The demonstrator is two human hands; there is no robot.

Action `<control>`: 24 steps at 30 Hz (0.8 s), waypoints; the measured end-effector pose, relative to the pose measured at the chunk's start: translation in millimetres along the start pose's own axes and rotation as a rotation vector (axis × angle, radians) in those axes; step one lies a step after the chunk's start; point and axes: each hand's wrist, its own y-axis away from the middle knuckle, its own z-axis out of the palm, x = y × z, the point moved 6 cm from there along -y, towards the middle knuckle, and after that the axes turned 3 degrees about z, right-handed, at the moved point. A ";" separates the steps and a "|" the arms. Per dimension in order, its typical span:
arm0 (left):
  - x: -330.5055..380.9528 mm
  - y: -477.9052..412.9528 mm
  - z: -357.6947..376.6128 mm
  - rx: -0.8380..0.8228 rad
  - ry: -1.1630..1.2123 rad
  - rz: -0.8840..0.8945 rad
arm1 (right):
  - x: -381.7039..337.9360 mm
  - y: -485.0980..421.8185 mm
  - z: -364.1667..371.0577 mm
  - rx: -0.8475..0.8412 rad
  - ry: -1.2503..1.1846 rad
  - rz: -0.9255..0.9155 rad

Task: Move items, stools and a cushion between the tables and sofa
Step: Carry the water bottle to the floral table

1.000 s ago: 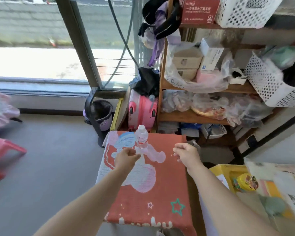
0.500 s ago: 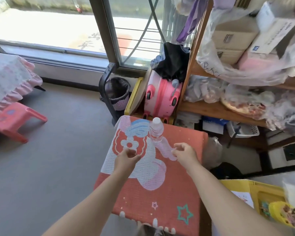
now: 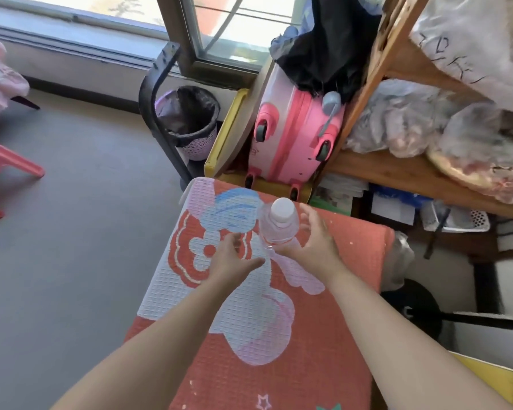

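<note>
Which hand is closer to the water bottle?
The right hand: it curls open around the bottle on its right side, about touching it. The left hand lies low on the cloth, just left of the bottle's base, open.

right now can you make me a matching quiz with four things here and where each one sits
Things:
1. bottle
2. suitcase
3. bin
4. stool

Places:
A. far left, on the floor
B. on the patterned table, between the hands
C. under the window, inside a black frame
D. upright against the wooden shelf

Pairs: 1-B, 2-D, 3-C, 4-A
</note>
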 end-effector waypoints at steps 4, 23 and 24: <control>-1.5 -24.3 25.6 -0.078 0.044 0.104 | 8.0 -13.4 11.9 0.006 -0.073 -0.065; 42.1 -0.1 11.4 -0.203 0.203 0.255 | -23.0 -1.2 -0.1 -0.064 -0.306 -0.041; 49.6 8.9 2.9 -0.200 0.204 0.262 | -34.5 5.9 -4.1 -0.065 -0.308 -0.049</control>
